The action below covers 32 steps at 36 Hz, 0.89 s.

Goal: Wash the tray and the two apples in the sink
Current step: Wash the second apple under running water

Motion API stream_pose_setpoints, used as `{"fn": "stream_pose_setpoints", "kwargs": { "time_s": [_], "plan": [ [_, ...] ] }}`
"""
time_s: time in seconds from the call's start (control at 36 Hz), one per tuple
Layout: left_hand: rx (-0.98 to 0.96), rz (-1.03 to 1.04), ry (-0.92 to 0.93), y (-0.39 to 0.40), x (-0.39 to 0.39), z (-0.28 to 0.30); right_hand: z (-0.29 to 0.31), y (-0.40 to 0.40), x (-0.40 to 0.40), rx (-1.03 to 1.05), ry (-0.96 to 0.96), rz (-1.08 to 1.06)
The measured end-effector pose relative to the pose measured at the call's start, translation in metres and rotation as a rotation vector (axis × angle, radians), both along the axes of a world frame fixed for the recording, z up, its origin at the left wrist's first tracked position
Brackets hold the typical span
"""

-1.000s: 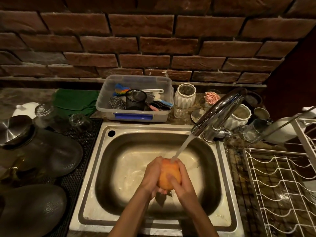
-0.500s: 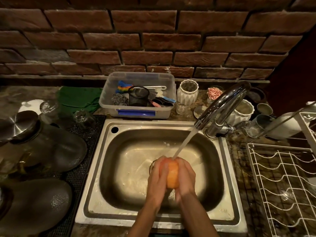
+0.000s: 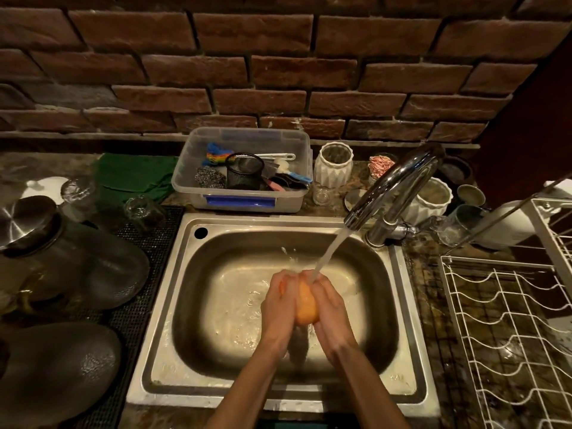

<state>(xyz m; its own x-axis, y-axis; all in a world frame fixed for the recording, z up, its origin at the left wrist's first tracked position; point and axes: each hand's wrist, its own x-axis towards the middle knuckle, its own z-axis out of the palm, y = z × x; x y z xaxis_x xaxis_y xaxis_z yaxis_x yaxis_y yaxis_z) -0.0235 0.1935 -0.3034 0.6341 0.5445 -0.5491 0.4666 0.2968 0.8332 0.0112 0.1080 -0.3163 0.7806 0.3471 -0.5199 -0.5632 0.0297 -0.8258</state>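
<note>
Both hands are over the middle of the sink (image 3: 411,317), and the apple (image 3: 306,305) is pressed between them: left hand (image 3: 280,308) and right hand (image 3: 331,308) each have their fingers wrapped closed around it, so only an orange strip of fruit shows. Water from the tap (image 3: 399,187) lands right on top of it (the stream blurs the upper edge). The basin floor beneath the wrists is hidden in shadow, and the dish rack (image 3: 510,335) is cut off at the right.

One apple (image 3: 306,303), two hands, one sink (image 3: 173,360), two white ribbed vases, one plastic tub (image 3: 247,202).
</note>
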Motion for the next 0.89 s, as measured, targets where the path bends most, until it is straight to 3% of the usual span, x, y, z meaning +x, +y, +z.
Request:
{"fn": "stream_pose_setpoints", "kwargs": {
  "time_s": [0.08, 0.17, 0.28, 0.39, 0.53, 0.64, 0.69, 0.75, 0.89],
  "plan": [
    [-0.255, -0.049, 0.046, 0.009, -0.002, 0.007, -0.004, -0.009, 0.001, 0.007, -0.058, 0.082],
    [-0.365, -0.156, 0.12, 0.017, -0.004, 0.011, -0.009, -0.02, -0.004, 0.046, -0.11, 0.133],
    [-0.461, -0.149, 0.19, 0.02, 0.001, 0.014, -0.014, -0.026, -0.014, 0.045, -0.143, 0.14],
    [-0.375, -0.047, 0.081, 0.004, 0.003, 0.006, -0.009, -0.013, -0.014, -0.061, -0.15, -0.068],
    [0.085, -0.051, -0.032, -0.009, -0.006, -0.011, -0.007, -0.003, -0.011, -0.059, -0.052, -0.238],
    [0.225, -0.145, -0.09, -0.009, -0.011, -0.022, -0.005, 0.0, -0.014, -0.05, 0.011, -0.312],
    [0.362, -0.302, -0.086, -0.007, -0.009, -0.025, -0.004, 0.003, -0.017, 0.009, 0.202, -0.374],
    [0.331, -0.321, -0.098, -0.003, -0.009, -0.031, -0.007, 0.002, -0.018, 0.034, 0.35, -0.457],
    [0.096, -0.239, -0.085, 0.003, -0.023, -0.04, -0.008, 0.005, -0.017, 0.061, 0.344, -0.463]
  ]
}}
